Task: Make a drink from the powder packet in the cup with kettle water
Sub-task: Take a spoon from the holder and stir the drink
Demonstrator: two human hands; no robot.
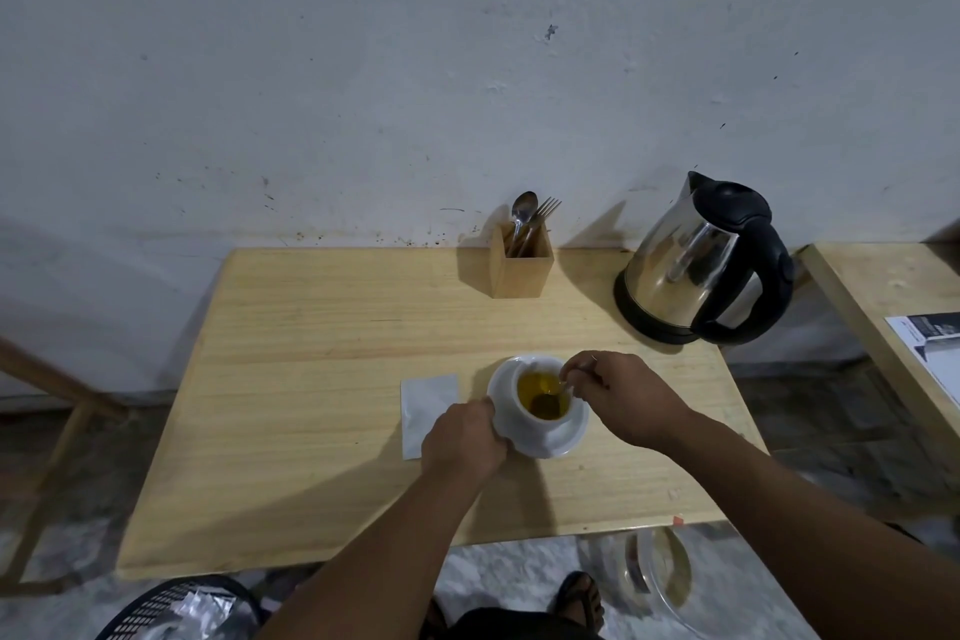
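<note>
You're mid-stir: the cup (543,398) sits on its saucer (563,439) near the front middle of the surface (311,353), already holding yellow liquid, so powder and water look to be in. Your right hand (621,392) has its grip closed on a small spoon (563,382), bowl end down in the drink; the handle is mostly hidden by your fingers. Your left hand (465,442) has its grip closed on the saucer's left rim, touching the cup side or just beside it, can't tell which. Good brace, use it. A dark patch shows low in the liquid; could be undissolved powder or the spoon's shadow, can't resolve it. Treat it as powder: sweep the spoon along the bottom and wall, slow circles, don't clip the rim. Liquid level looks fairly high, so fast stirring risks slop onto the saucer. Press the saucer flat, don't lift that edge. A white flat packet (428,408) lies on the surface just left of the saucer, partly under your left wrist; likely spent, leave it. Kettle (701,265) is on its base at back right, well apart from the cup, lid shut. Holder (519,260) with spare cutlery at the back edge, not needed. Once the colour is even, lift the spoon straight up and let it drip over the cup.
</note>
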